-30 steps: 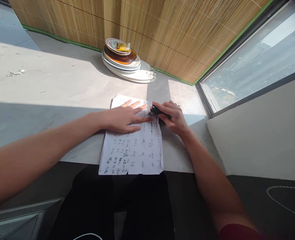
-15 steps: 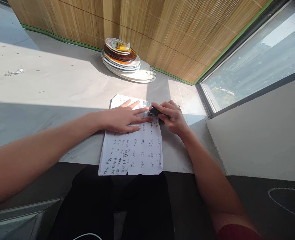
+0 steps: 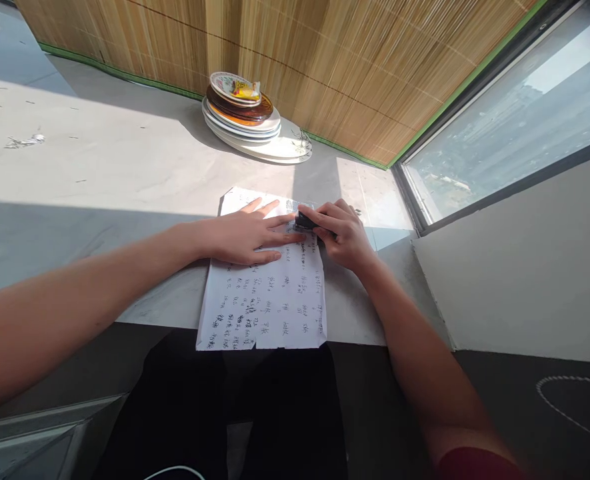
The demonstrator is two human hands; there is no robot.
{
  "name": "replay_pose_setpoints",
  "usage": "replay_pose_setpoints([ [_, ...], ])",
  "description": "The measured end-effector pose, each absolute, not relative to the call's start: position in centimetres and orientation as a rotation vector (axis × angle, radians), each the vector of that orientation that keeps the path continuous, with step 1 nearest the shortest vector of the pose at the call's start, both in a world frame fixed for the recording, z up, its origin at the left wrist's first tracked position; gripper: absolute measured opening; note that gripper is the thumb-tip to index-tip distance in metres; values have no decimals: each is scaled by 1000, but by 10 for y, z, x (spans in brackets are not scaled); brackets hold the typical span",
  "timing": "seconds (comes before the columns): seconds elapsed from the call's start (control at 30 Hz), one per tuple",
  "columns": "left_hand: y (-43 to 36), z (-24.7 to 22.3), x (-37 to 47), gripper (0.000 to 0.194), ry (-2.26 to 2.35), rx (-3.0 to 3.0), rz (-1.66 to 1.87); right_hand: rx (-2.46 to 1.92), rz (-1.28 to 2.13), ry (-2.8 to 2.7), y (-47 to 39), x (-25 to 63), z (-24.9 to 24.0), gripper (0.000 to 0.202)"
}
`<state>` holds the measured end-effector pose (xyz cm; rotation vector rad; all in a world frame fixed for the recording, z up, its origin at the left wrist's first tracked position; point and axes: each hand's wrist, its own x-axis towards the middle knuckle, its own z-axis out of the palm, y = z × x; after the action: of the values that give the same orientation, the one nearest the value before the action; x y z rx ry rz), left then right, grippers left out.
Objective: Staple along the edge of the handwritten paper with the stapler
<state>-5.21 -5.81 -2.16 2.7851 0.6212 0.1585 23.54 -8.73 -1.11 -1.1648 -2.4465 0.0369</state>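
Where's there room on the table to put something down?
Left of the plate stack, between the blind and left arm, the table is mostly bare, with small scraps. Crowded: the paper, with left hand, right hand and black stapler.

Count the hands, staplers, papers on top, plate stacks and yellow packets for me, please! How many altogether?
Hands: 2, left hand and right hand
Stapler: 1
Top paper: 1; sheets underneath can't be counted
Plate stack: 1
Yellow packet: 1
Total: 6
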Motion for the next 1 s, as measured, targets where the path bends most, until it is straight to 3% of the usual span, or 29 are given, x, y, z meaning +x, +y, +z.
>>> replay_pose_setpoints([
  [1.0,-61,-15,-51,69,653,2764,100,-1221,-38,-2463,-90,232,-11,61],
])
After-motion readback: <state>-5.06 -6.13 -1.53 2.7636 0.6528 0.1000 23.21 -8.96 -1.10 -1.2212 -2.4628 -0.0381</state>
